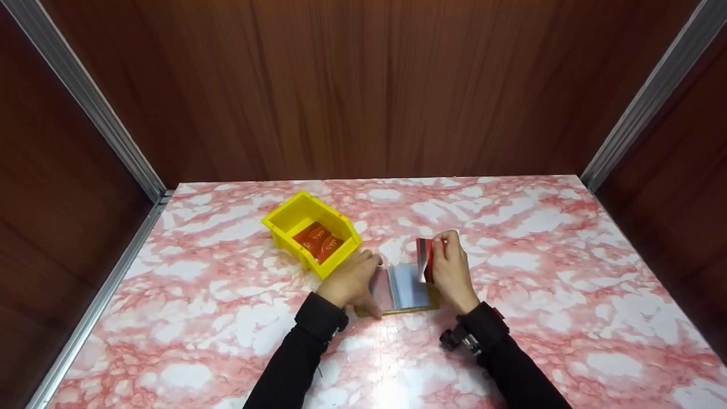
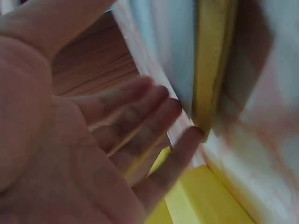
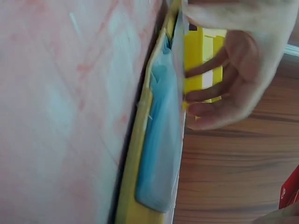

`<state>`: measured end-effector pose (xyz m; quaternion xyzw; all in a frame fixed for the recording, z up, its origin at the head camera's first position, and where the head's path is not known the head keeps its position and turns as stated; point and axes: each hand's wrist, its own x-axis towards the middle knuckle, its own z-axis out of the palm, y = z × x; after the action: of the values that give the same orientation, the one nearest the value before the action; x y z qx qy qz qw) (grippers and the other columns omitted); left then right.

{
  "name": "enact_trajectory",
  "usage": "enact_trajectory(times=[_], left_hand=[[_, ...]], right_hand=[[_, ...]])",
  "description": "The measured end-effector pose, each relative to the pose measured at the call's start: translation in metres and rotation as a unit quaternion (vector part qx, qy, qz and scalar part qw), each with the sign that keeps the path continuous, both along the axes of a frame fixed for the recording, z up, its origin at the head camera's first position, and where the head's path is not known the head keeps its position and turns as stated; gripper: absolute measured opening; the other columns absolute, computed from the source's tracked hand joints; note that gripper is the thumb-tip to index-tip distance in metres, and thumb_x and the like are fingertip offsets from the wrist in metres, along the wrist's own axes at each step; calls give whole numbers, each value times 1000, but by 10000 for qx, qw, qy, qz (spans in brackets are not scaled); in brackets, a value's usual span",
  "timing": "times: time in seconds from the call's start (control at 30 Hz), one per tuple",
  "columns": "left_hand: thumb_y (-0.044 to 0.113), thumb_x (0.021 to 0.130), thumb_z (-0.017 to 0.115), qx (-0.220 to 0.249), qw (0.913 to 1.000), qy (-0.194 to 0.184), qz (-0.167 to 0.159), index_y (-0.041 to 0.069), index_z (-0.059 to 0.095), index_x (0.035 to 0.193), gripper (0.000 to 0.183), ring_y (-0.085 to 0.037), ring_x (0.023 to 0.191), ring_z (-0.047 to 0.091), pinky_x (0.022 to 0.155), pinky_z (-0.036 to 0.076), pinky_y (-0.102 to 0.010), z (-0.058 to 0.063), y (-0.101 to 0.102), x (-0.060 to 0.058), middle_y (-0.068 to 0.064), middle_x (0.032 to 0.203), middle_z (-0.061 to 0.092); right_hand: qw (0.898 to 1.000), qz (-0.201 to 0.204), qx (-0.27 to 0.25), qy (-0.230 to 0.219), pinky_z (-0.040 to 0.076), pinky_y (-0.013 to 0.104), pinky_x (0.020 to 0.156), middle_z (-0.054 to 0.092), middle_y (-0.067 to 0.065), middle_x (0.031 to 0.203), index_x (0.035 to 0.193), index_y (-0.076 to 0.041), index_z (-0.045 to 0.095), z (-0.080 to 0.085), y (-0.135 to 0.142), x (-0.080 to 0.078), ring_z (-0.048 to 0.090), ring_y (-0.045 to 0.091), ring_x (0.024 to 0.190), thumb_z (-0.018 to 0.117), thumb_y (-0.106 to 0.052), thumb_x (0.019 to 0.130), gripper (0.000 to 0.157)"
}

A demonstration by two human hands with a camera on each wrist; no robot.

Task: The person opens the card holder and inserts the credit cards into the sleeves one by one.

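Observation:
A small card holder (image 1: 412, 287) with a yellow cover and clear plastic sleeves lies spread on the table. My left hand (image 1: 353, 281) is at its left side, thumb by the near edge and fingers toward the far edge. In the left wrist view those fingers (image 2: 163, 135) look fairly straight, one fingertip right at the yellow cover (image 2: 212, 65). Above the holder's right side, my right hand (image 1: 451, 272) pinches a red card (image 1: 423, 258) with a dark stripe, tilted up. The right wrist view catches the card's red corner (image 3: 288, 189) beside blurred fingertips.
Behind my left hand stands a yellow plastic bin (image 1: 278, 233) with several red cards (image 1: 318, 241) inside. The table (image 1: 539, 307) has a pink and white marbled top. Brown wood-grain panels (image 1: 363, 91) enclose its back and sides.

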<state>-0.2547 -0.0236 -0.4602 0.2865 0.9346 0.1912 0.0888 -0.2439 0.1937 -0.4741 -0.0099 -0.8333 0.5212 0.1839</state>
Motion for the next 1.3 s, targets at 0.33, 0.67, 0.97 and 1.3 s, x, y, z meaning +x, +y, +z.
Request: enact_trajectory(times=[0.33,0.67,0.97,1.3], left_hand=[[35,50,106,-96,9984,540,97,6,65,109,78,-26,101,53,93,50,-37,-5,4,3,-7,103,57],[38,49,106,152,9984,437,337,2,65,111,82,-25,101,52,95,49,-37,-8,0,2,-7,103,55],[35,49,106,256,9983,417,312,3,65,111,81,-25,101,52,96,50,-38,-8,-1,2,-7,103,53],[43,50,105,97,9987,424,280,2,66,116,87,-27,104,53,99,50,-38,-7,-1,0,-9,107,56]], right_hand=[[9986,-91,-284,-442,42,24,53,49,2,72,108,-3,55,3,4,-2,49,11,60,44,-13,109,14],[9966,-77,-653,-491,45,26,57,57,10,83,117,-3,59,11,10,-2,53,13,66,43,-7,104,21],[9872,582,-1480,124,53,23,59,72,10,92,112,3,70,17,13,-2,65,9,71,58,-8,105,18],[9637,1283,-2309,385,63,32,74,76,18,94,114,8,69,20,11,0,76,18,77,65,1,98,18]])
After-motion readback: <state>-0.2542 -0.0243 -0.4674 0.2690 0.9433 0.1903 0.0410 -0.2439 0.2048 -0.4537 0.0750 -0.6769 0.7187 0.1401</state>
